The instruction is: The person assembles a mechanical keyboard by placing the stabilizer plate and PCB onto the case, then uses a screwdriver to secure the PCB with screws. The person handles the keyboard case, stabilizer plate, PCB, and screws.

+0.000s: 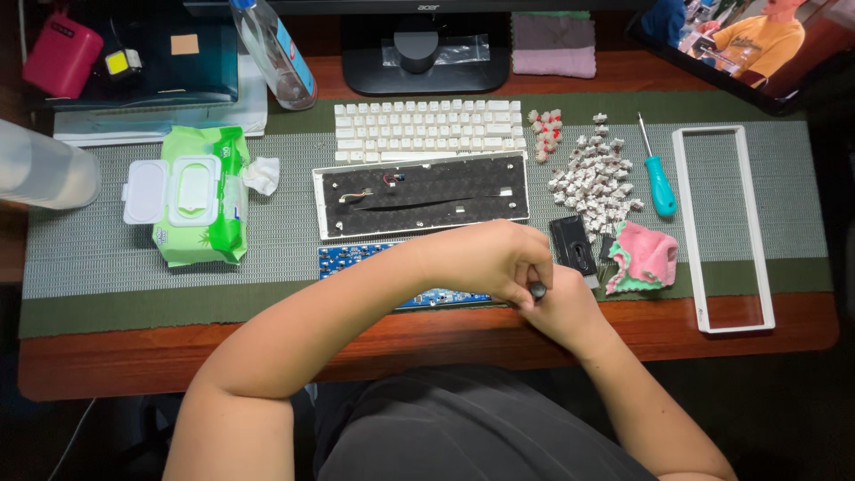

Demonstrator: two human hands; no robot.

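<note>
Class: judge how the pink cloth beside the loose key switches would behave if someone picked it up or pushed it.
The pink cloth lies crumpled in soft folds, so it would probably droop limply when lifted. It looks thin, likely light for its size. Pushed, it would probably bunch up on the ribbed mat rather than roll.

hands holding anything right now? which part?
Left hand and right hand meet on a small dark object, pinched at the left fingertips. What it is, and the gripped part, cannot be told.

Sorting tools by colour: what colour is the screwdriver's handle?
Teal blue; the screwdriver lies on the mat beside the switch pile, seen from the head view.
</note>
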